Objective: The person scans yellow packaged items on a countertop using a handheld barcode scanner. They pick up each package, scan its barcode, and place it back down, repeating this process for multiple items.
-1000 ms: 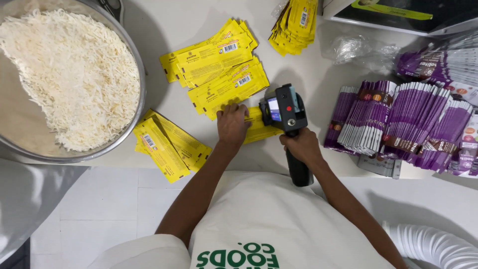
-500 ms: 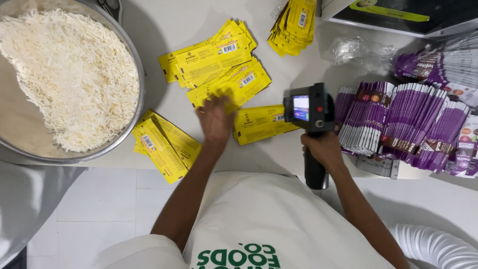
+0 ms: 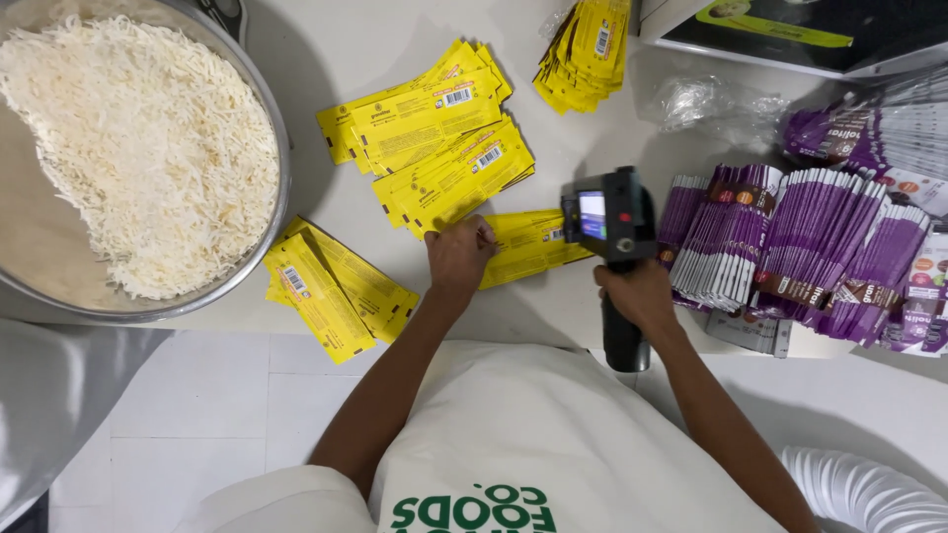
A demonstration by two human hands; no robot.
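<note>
Head view shows left hand point(image 3: 457, 259) fingers pressed flat on a yellow packet point(image 3: 533, 245), right hand point(image 3: 640, 296) fingers wrapped around a black handheld printer point(image 3: 610, 219)

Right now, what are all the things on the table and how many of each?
Metal bowl: one, silver, far left, holds white shredded strands.
Yellow sachets: many, several loose piles, centre.
Purple sachets: many, fanned bundles, right.
Clear plastic wrap: one, top right.
Handheld printer: one, black, centre-right.
Corrugated hose: one, white, bottom right.
Left hand: presses a yellow sachet.
Right hand: grips the printer.
</note>
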